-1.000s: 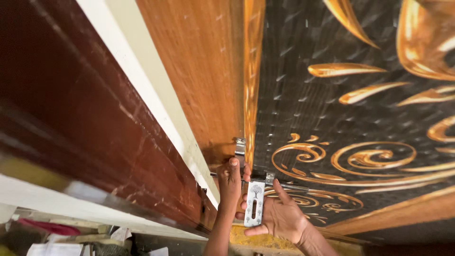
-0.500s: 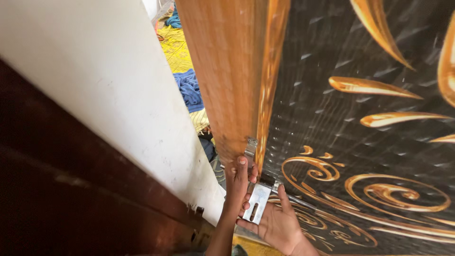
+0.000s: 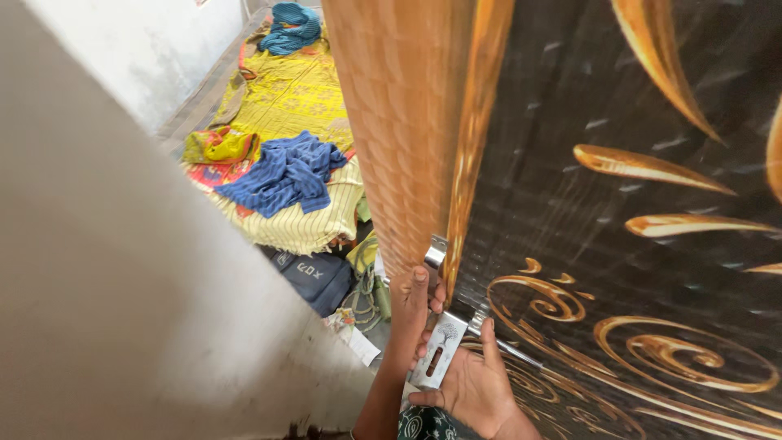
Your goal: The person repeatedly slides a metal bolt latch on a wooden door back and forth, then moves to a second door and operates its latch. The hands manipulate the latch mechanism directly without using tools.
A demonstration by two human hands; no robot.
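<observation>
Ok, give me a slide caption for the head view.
Both hands, left hand and right hand, hold a metal hasp plate at the patterned door edge.

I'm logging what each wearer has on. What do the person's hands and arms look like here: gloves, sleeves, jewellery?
Both hands are bare, with no gloves. The left hand and its forearm show no sleeve, ring or watch. The right hand shows no ring either; its wrist is cut off at the frame's bottom edge. A bit of dark patterned cloth lies below the hands; whether it is a garment is unclear.

The hasp plate (image 3: 437, 353) is showing shiny, smooth metal. The door (image 3: 619, 204) face is gleaming glossy, dark with golden swirls; its edge is looking like matt wood grain. The blue cloth (image 3: 285, 171) is lying soft and crumpled.
</observation>
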